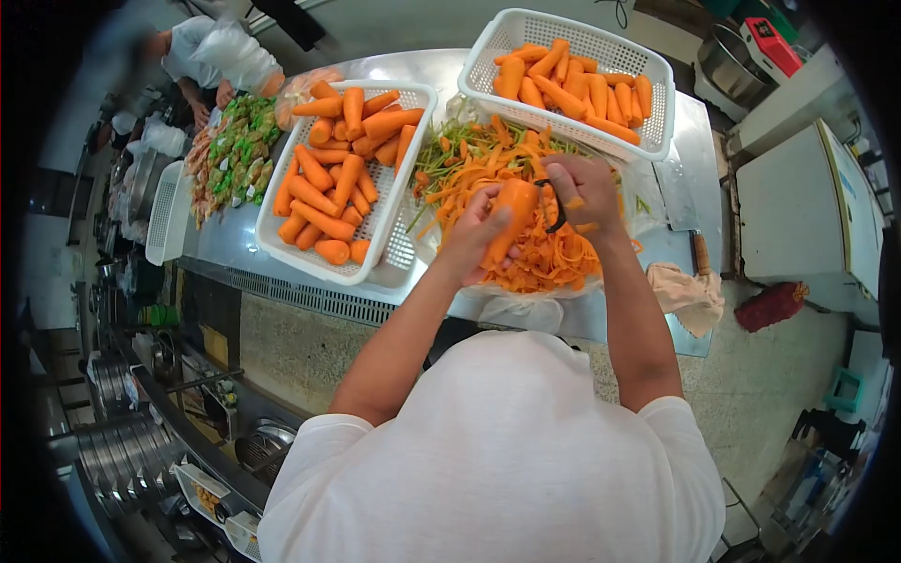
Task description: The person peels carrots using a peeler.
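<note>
A thick orange carrot (pixel 515 208) is gripped in my left hand (pixel 474 236), tilted over a heap of peelings. Close to its upper end, my right hand (pixel 587 195) is wrapped round a black peeler (pixel 556 208). Beneath both hands lie orange peelings (pixel 554 267) and green stem ends (pixel 436 164) on clear plastic. To the left stands a white perforated basket (pixel 266 220) full of carrots (pixel 347 178). Behind the peelings, toward the right, another white basket (pixel 664 122) holds more carrots (pixel 568 84).
A cleaver (pixel 678 202) with a wooden handle lies right on the steel table (pixel 696 155), beside a cloth (pixel 687 296). Wrapped green items (pixel 235 145) and a white crate (pixel 165 216) are at the left. Another person (pixel 192 56) stands at the upper left.
</note>
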Tool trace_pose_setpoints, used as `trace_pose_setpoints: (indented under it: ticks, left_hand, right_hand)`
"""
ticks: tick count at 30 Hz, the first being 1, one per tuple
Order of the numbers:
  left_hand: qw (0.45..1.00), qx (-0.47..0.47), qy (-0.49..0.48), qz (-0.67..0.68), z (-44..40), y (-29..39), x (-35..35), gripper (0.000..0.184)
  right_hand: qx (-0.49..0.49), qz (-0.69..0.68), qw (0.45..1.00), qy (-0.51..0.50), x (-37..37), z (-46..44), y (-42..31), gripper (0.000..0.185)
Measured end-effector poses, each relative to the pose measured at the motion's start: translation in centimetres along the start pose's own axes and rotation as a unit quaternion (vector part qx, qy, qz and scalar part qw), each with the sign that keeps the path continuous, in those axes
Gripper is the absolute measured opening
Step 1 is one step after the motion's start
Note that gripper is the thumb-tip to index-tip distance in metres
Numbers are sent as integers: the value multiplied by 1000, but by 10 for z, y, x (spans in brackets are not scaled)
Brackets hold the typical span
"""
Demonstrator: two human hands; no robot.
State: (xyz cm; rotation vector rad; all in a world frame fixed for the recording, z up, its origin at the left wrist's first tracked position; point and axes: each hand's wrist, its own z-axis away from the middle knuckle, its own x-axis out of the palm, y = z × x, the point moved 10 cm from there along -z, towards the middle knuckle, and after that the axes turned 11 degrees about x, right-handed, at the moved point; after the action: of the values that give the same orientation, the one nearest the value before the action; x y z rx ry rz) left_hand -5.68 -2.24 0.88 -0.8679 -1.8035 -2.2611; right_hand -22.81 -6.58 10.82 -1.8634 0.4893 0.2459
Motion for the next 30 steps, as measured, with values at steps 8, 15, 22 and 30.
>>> trace_pose_setpoints:
  ticks: [8, 15, 22, 30]
  left_hand:
    - [997, -42, 28, 58, -1, -14, 11, 51]
    - [997, -44, 38, -48, -16, -13, -8, 40]
    - [999, -39, 23, 26, -17, -15, -12, 44]
    - [993, -31, -18, 109, -20, -11, -4, 51]
  right_hand:
    - [34, 11, 999, -20, 26, -13, 32, 35]
    - [20, 47, 999, 2, 30, -27, 32, 36]
    - [-13, 157, 987, 15, 41, -39, 46, 41]
    - [52, 41, 998, 21, 42, -37, 70, 47]
